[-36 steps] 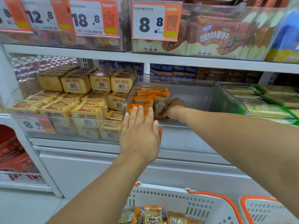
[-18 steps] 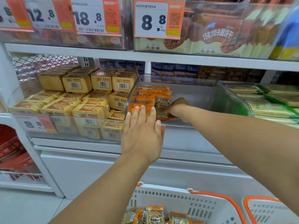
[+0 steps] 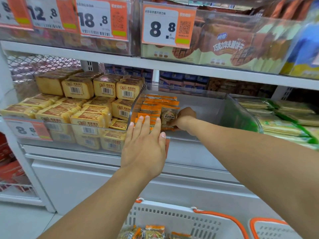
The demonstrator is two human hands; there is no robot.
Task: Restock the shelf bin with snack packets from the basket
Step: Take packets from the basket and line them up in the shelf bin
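Packet [image 3: 168, 117]: upright in the clear bin [image 3: 241, 111], against the orange row at its left end, gripped by the right hand [image 3: 183, 119], apparently to seat it; left hand [image 3: 144, 145] flat, fingers straight on the bin front, probably steadying; more in basket [image 3: 181, 221] below.

L hand [image 3: 144, 145] flat, fingers straight, arm extended fwd. R hand [image 3: 183, 119] curled, gripping, arm outstretched.

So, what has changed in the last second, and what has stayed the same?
Very little. The right hand has kept its hold on the same snack packet inside the clear bin, beside the orange stack; it shifted only slightly. The left hand stayed flat and open against the bin's front. The packets in the basket below did not move.
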